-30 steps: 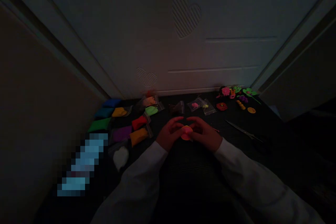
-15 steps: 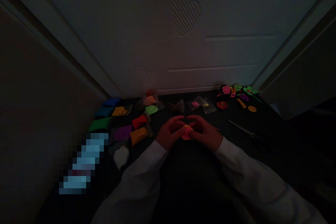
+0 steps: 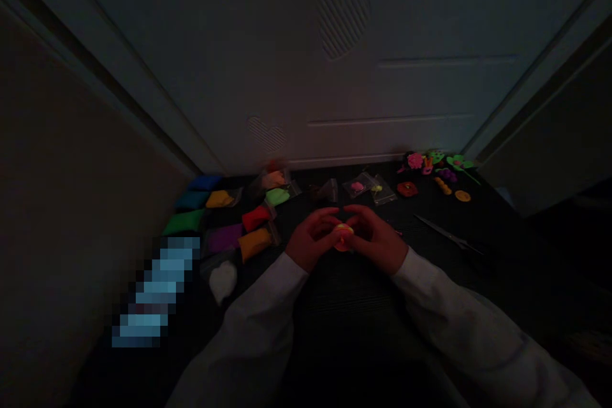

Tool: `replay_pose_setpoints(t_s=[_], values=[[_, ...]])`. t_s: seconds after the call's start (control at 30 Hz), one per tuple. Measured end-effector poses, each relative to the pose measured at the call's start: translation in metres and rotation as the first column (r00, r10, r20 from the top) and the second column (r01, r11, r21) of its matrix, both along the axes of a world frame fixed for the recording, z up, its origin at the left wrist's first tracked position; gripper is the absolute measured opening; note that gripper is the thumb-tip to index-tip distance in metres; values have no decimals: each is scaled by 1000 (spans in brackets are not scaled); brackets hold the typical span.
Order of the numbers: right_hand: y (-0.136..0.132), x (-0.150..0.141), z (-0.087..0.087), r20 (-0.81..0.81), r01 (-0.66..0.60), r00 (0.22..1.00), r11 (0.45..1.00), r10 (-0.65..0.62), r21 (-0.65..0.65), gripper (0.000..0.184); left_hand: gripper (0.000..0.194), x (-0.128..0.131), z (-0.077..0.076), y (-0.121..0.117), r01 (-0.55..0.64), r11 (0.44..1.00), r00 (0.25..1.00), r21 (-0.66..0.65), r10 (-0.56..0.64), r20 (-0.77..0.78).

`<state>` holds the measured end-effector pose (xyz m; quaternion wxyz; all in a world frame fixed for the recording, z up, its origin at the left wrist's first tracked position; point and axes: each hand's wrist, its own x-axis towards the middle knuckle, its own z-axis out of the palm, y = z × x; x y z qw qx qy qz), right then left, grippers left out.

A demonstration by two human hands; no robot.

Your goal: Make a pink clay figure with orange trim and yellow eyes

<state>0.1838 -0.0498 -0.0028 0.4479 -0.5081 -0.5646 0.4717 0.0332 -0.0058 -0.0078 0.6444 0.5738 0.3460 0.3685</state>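
Between my hands, over the dark table, is a small rounded piece of pink modelling clay (image 3: 343, 242) with a yellow part along its top. My left hand (image 3: 313, 239) pinches it from the left, thumb on the near face and fingers curled behind. From the other side my right hand (image 3: 375, 240) grips it the same way, the two thumbs almost meeting. The fingers partly cover the clay, and dim light hides its finer shape.
Bags of coloured clay lie to the left, among them an orange bag (image 3: 255, 244), a purple bag (image 3: 224, 238) and a white lump (image 3: 222, 281). Scissors (image 3: 449, 236) lie at right. Several finished clay pieces, including a pink flower (image 3: 414, 160), sit at back right. A blurred bright screen (image 3: 157, 293) glows at left.
The clay has tipped slightly between my fingers, so more of its yellow top shows. Both hands keep their hold. The whole view has shifted a little.
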Motion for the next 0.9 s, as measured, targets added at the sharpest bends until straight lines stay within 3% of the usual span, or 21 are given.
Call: replay_pose_setpoints(t_s=[0.2,0.9], values=[[0,0,0,-23,4,1000,1000,-4,-1,48,23,-1,4,-2,19,1000,999,-13,-20,-51],[1,-1,-2,20,58,998,998,-58,9,47,21,-1,-1,0,20,998,998,-65,-24,-58]])
